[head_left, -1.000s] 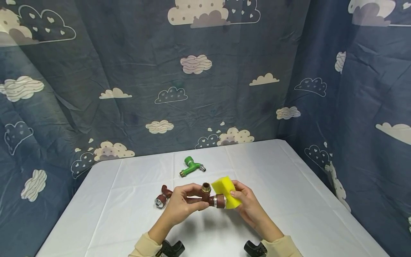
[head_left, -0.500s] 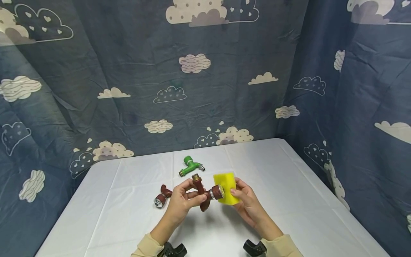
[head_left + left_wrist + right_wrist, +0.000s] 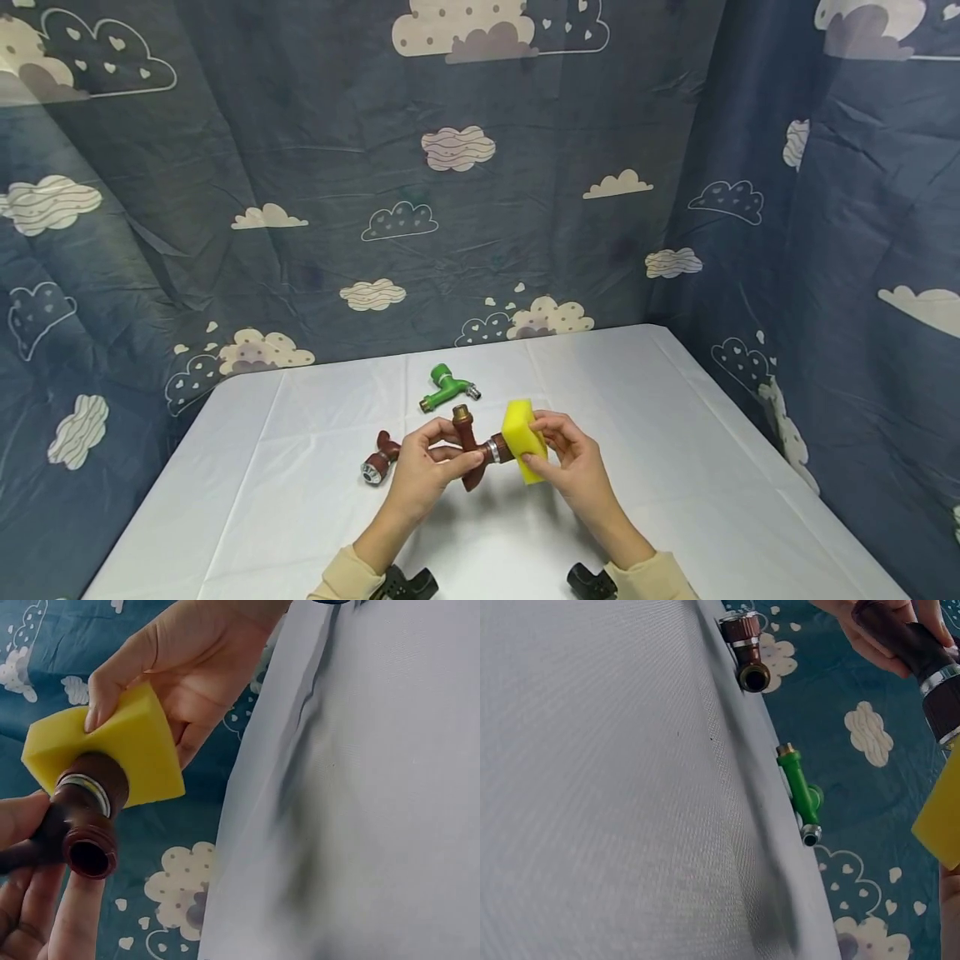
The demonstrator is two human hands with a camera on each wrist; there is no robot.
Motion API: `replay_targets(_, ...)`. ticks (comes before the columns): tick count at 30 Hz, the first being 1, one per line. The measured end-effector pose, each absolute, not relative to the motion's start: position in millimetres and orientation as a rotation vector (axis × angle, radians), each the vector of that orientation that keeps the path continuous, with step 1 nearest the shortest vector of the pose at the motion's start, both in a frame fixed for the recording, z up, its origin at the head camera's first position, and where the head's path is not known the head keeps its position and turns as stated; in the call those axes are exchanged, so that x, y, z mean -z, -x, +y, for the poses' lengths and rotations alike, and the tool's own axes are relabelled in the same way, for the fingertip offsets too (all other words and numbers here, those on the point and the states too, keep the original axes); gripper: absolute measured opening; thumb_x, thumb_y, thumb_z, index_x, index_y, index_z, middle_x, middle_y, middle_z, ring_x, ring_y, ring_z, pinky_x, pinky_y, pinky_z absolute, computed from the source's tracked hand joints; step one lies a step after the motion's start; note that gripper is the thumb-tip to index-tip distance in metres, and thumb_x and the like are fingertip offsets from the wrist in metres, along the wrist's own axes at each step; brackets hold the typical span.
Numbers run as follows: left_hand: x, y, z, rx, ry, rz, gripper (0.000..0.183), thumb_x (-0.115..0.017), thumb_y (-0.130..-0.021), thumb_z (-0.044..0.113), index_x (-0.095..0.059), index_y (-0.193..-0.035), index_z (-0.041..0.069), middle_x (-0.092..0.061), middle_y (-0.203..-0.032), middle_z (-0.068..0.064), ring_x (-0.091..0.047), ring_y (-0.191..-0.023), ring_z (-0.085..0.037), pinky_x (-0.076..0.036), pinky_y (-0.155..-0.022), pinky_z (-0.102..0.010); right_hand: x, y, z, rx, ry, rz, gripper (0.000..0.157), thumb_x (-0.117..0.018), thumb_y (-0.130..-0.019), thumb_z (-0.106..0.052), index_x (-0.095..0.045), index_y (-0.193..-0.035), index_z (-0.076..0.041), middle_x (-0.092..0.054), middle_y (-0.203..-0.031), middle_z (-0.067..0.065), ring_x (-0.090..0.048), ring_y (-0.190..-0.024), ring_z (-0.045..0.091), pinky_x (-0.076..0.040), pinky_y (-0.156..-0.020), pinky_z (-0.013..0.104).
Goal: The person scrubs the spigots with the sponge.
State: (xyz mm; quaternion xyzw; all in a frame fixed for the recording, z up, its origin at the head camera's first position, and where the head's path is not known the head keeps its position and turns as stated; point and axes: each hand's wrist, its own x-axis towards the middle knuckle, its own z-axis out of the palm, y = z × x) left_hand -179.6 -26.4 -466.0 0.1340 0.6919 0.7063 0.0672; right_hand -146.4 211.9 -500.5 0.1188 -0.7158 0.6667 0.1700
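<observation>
My left hand [image 3: 424,472] grips a brown faucet [image 3: 466,433] by its body, above the table; its brass threaded end points up in the head view. My right hand [image 3: 576,462] pinches a yellow sponge [image 3: 523,437] between thumb and fingers and holds it against the faucet's ribbed knob. In the left wrist view the sponge [image 3: 146,754] covers the end of the knob, and the faucet's open spout [image 3: 91,853] faces the camera. The right wrist view has the sponge [image 3: 941,817] at its edge, partly cut off, with the faucet [image 3: 907,645] above it.
A second brown faucet [image 3: 378,462] lies on the white-covered table [image 3: 300,467], just left of my left hand. Farther back lies a green faucet [image 3: 448,388]. Dark cloud-patterned cloth [image 3: 525,217] hangs behind and beside the table.
The held faucet has turned so its threaded end tilts up to the left. The sponge has swung from beside the knob onto its end face, and the right hand's fingers have shifted on it.
</observation>
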Motion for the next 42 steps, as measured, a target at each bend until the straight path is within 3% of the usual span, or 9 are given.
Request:
replay_targets(7,462,180,-34,-2.055,-0.621,2.139,0.032,-0.089,-0.080,-0.002,-0.074,-0.109,-0.006,-0.080,-0.099,-0.011,-0.079,-0.084,-0.012,-0.067,-0.073,-0.027,499,146,213,-2.137,-0.310,-2.001,0.029,-0.075,-0.093,0.005,-0.067,-0.120,-0.005,-0.067,-0.127,-0.002,-0.070,-0.113,0.007,-0.061,-0.094,0.019)
replay_targets(11,461,180,-37,-2.101,-0.672,1.985,0.036,-0.087,-0.082,-0.006,-0.068,-0.113,-0.012,-0.081,-0.102,-0.004,-0.081,-0.090,-0.013,-0.068,-0.074,-0.030,497,146,213,-2.398,-0.285,-1.906,0.029,-0.065,-0.099,0.002,-0.066,-0.120,-0.018,-0.066,-0.121,-0.002,-0.068,-0.108,0.012,-0.065,-0.087,0.025)
replay_targets(15,463,179,-34,-2.162,-0.586,1.928,0.040,-0.084,-0.084,-0.008,-0.059,-0.114,-0.017,-0.073,-0.104,0.001,-0.081,-0.090,-0.013,-0.067,-0.074,-0.027,497,145,213,-2.511,-0.319,-1.821,0.032,-0.061,-0.100,0.001,-0.064,-0.123,-0.020,-0.062,-0.124,0.000,-0.067,-0.110,0.013,-0.066,-0.090,0.028)
replay_targets(18,464,178,-29,-2.208,-0.458,1.933,0.039,-0.083,-0.085,-0.008,-0.058,-0.114,-0.017,-0.068,-0.103,-0.001,-0.081,-0.085,-0.014,-0.066,-0.074,-0.025,498,146,209,-2.426,-0.324,-1.837,0.034,-0.066,-0.097,0.005,-0.062,-0.125,-0.014,-0.063,-0.125,-0.001,-0.068,-0.112,0.012,-0.065,-0.090,0.026)
replay_targets(23,465,178,-24,-2.214,-0.282,1.962,0.035,-0.085,-0.083,-0.007,-0.063,-0.110,-0.014,-0.066,-0.100,-0.007,-0.081,-0.083,-0.019,-0.067,-0.073,-0.027,499,144,205,-1.965,-0.339,-2.006,0.040,-0.080,-0.087,0.010,-0.064,-0.122,-0.001,-0.064,-0.134,0.002,-0.065,-0.124,0.004,-0.054,-0.106,0.015)
replay_targets(26,465,177,-24,-2.149,-0.299,2.058,0.031,-0.087,-0.082,-0.004,-0.067,-0.106,-0.010,-0.069,-0.098,-0.010,-0.082,-0.084,-0.023,-0.066,-0.072,-0.027,501,143,205,-1.631,-0.402,-2.104,0.041,-0.085,-0.081,0.009,-0.071,-0.115,-0.009,-0.065,-0.136,0.007,-0.061,-0.129,0.009,-0.047,-0.113,0.013)
replay_targets(32,461,174,-28,-1.910,-0.688,2.415,0.025,-0.092,-0.079,-0.002,-0.077,-0.098,0.004,-0.079,-0.097,-0.012,-0.082,-0.087,-0.021,-0.068,-0.074,-0.026,503,141,205,-1.325,-0.478,-2.218,0.047,-0.089,-0.075,0.004,-0.074,-0.110,-0.024,-0.069,-0.132,0.002,-0.066,-0.126,0.021,-0.052,-0.110,0.023)
replay_targets(39,454,174,-37,-1.455,-1.427,2.768,0.032,-0.093,-0.077,-0.002,-0.082,-0.099,0.018,-0.079,-0.092,0.006,-0.073,-0.081,0.000,-0.063,-0.071,-0.016,498,144,213,-1.785,-0.483,-2.292,0.031,-0.083,-0.091,-0.004,-0.070,-0.119,-0.006,-0.070,-0.130,0.017,-0.069,-0.112,0.009,-0.061,-0.093,0.024)
replay_targets(42,449,174,-41,-1.311,-1.687,2.738,0.032,-0.093,-0.078,0.000,-0.081,-0.100,0.020,-0.079,-0.093,0.010,-0.072,-0.083,0.004,-0.060,-0.073,-0.012,495,146,219,-2.074,-0.435,-2.335,0.031,-0.077,-0.097,-0.008,-0.066,-0.124,0.002,-0.070,-0.126,0.016,-0.071,-0.102,0.010,-0.062,-0.082,0.024)
